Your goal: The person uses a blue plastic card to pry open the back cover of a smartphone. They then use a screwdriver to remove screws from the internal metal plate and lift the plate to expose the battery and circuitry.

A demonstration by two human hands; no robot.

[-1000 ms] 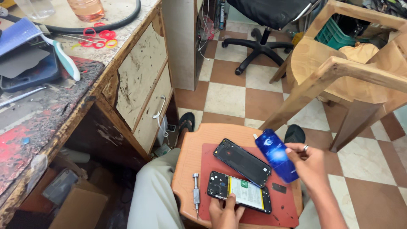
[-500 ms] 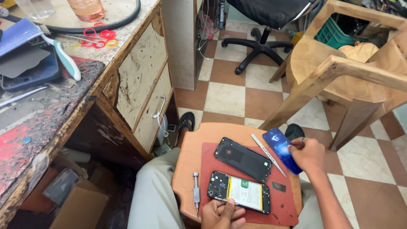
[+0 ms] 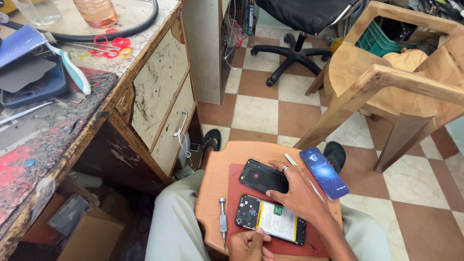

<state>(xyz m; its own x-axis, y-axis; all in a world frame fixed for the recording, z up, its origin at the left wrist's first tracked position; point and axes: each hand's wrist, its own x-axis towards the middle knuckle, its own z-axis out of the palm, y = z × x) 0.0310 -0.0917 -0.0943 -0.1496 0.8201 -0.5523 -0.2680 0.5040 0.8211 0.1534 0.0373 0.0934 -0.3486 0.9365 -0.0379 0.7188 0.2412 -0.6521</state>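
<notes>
Left to right: a small metal screwdriver (image 3: pixel 223 220) lies on the round wooden stool top (image 3: pixel 217 169). Your left hand (image 3: pixel 249 244) pins the lower edge of the opened black phone with its white-labelled battery exposed (image 3: pixel 270 220), fingers curled, gripping nothing. Your right hand (image 3: pixel 299 193) rests flat and open, fingertips on the detached black back cover (image 3: pixel 261 176). A glossy blue card (image 3: pixel 324 172) lies just beside it. Judged step: disassembly; next calls for taking up a tool.
</notes>
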